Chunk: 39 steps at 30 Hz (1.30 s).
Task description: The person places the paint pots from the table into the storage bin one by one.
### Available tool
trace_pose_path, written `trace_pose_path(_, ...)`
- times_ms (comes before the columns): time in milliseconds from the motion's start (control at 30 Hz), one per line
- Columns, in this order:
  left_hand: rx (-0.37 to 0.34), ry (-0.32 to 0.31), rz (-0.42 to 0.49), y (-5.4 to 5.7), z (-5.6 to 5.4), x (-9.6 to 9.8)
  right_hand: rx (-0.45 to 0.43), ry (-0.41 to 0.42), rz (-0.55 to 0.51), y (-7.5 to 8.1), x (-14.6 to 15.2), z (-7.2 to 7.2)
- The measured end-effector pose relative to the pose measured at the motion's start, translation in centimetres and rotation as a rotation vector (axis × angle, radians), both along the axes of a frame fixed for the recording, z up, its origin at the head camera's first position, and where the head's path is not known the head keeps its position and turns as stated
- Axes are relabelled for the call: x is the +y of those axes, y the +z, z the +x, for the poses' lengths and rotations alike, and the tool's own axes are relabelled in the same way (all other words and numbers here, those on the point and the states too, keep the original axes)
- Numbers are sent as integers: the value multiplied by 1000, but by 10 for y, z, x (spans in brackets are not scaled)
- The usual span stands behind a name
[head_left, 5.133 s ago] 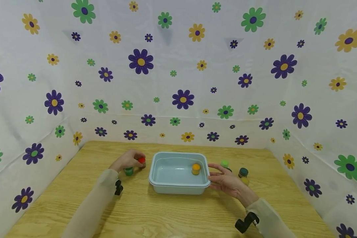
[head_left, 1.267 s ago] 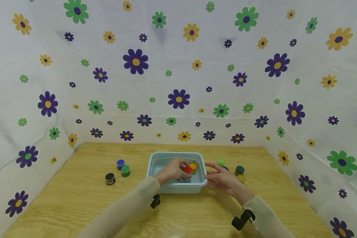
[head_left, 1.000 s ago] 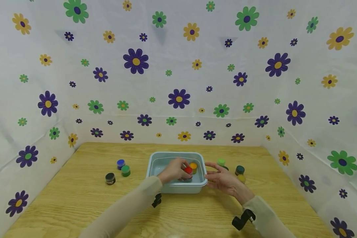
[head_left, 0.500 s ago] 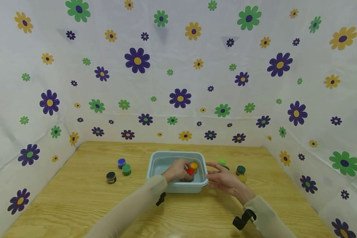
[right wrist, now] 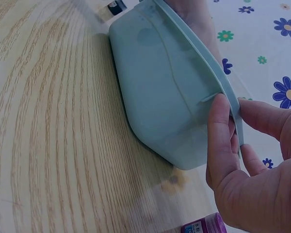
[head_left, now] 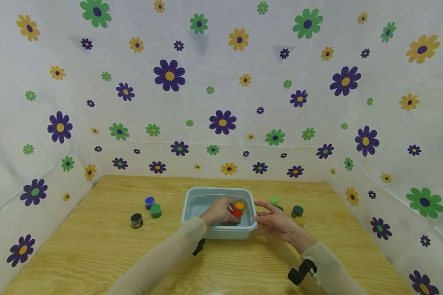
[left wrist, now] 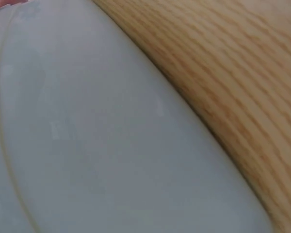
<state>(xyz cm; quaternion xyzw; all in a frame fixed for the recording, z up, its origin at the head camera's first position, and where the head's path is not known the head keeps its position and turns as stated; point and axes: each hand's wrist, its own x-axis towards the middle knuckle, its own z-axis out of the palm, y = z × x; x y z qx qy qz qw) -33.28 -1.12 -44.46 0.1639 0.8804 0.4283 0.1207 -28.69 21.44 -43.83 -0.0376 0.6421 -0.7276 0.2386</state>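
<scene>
A pale blue plastic tub stands mid-table. Inside its right half, my left hand grips a small red-lidded paint jar, partly hidden by the fingers. Just behind it sits an orange-lidded paint jar. My right hand pinches the tub's right rim; in the right wrist view, fingertips press the outer wall under the lip, with the thumb on the rim's other side. The left wrist view holds mostly the tub's outer wall.
Left of the tub stand blue, green and black paint jars. Past the right hand are light green, dark green and yellow ones. A purple-lidded jar shows in the right wrist view.
The left hand has carried the red-lidded jar from the table's left side into the tub, then shifted slightly right and lower beside the orange-lidded jar. The right hand stays at the rim.
</scene>
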Motion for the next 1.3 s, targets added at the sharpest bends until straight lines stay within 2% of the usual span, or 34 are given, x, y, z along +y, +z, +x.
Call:
trace_pose_path(300,-28,1,32,2,2,2,-3,14,-19,-1,1,-1)
trace_pose_path(467,-10,-3,17,2,1,2,-10,20,-33,0,1,-1)
trace_pose_path(667,-24,-6,22,3,-2,2,-15,12,-29,2,1,-1)
trace_pose_path(933,-9,-25,39,6,0,0,-15,8,-27,3,0,-1)
trace_pose_path(1167,-47,-25,110,6,-1,-2,-18,9,-23,1,0,0)
trace_pose_path(1300,-38,-42,145,10,0,-7,-18,3,-25,1,0,0)
